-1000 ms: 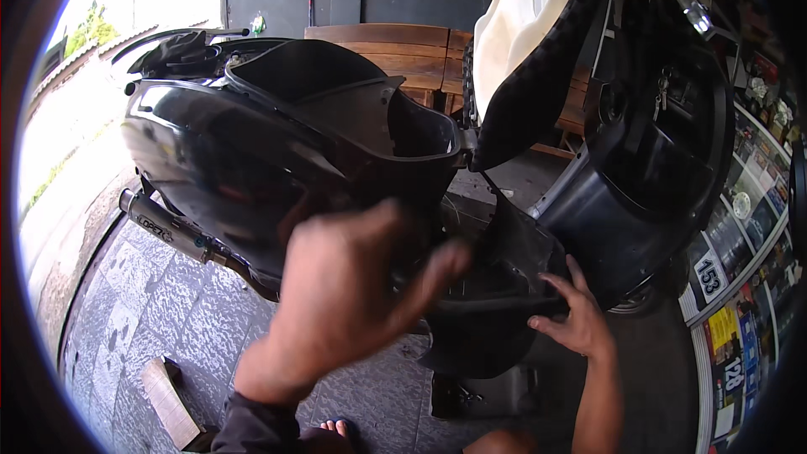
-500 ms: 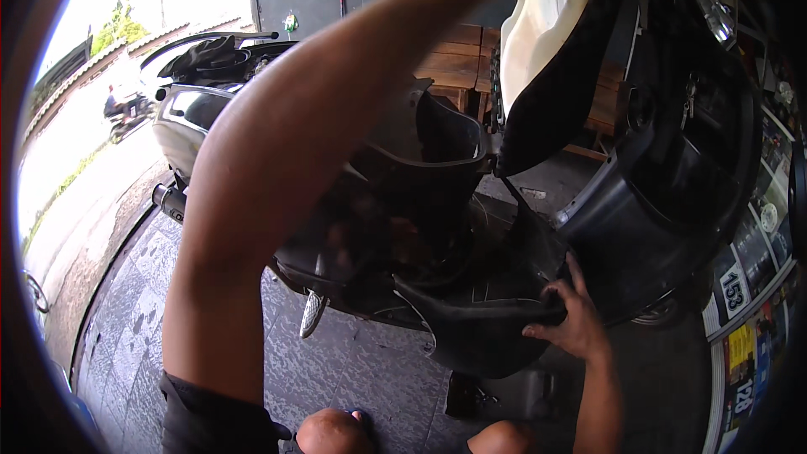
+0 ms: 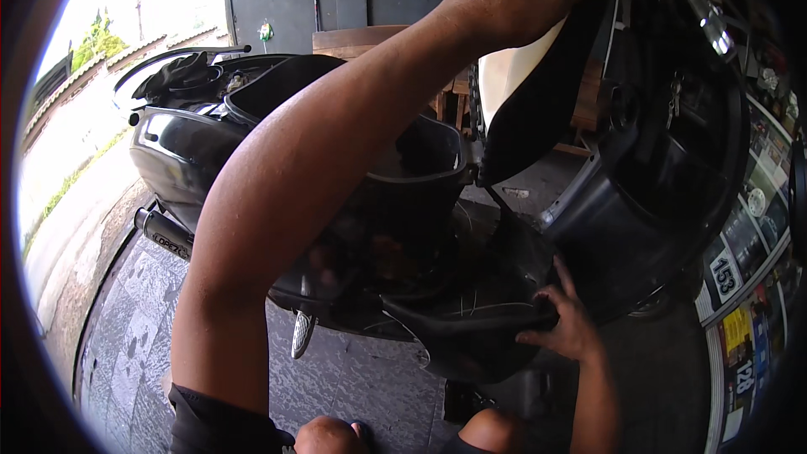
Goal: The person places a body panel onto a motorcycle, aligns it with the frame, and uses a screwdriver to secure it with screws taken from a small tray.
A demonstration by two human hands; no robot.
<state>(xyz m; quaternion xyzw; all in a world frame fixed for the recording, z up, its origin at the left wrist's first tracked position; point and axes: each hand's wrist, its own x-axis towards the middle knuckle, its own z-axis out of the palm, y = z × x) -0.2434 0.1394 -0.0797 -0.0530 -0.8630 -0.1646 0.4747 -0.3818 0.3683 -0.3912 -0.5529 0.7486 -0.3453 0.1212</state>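
A black scooter stands side-on before me with its seat raised, the pale underside showing. My left arm crosses over the scooter, and my left hand is closed at the seat's upper part, the thumb along the dark edge and some fingers cut off by the frame. Low on the scooter's near side, my right hand grips the front end of a black plastic panel, index finger stretched upward. Behind the left forearm is an open storage bucket, partly hidden.
To the right rises the dark front leg shield, keys hanging above it. A silver footpeg juts out near my knees. A small black object lies on the tiled floor. A wooden bench stands behind, a street at left.
My left hand has come lower into view, now at the raised seat. The whole view has shifted a little, moving the scooter leftward. My right hand keeps its place on the panel.
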